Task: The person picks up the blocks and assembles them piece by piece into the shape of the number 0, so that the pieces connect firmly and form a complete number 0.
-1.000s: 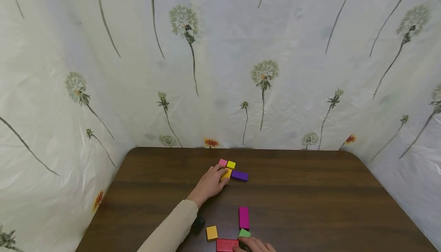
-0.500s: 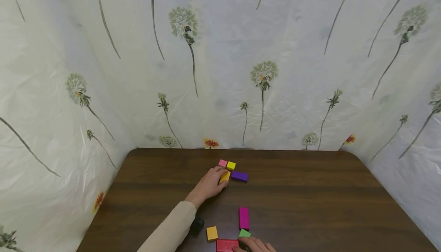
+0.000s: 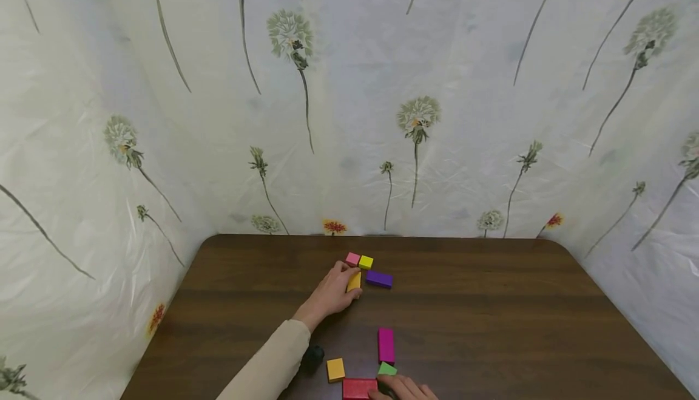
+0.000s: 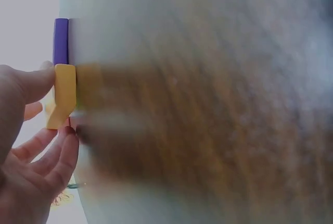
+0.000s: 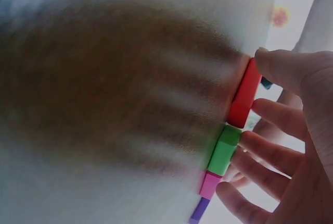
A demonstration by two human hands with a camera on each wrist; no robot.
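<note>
In the head view my left hand pinches an orange-yellow block between thumb and fingers, far back on the table. Just right of that block lies a purple block. A pink block and a small yellow block sit side by side behind the fingers. My right hand, near the bottom edge, rests with extended fingers beside a red block and a green block. In the right wrist view its thumb touches the end of the red block, and fingertips lie along the green block.
A magenta block stands lengthwise behind the green one. Left of it is an orange square block, close to the red block's corner. A black rounded object shows beside the left sleeve. Flower-printed sheeting rises behind the brown table.
My left hand has drawn the orange-yellow block slightly left, so a gap now shows between it and the purple block. The right hand keeps its place.
</note>
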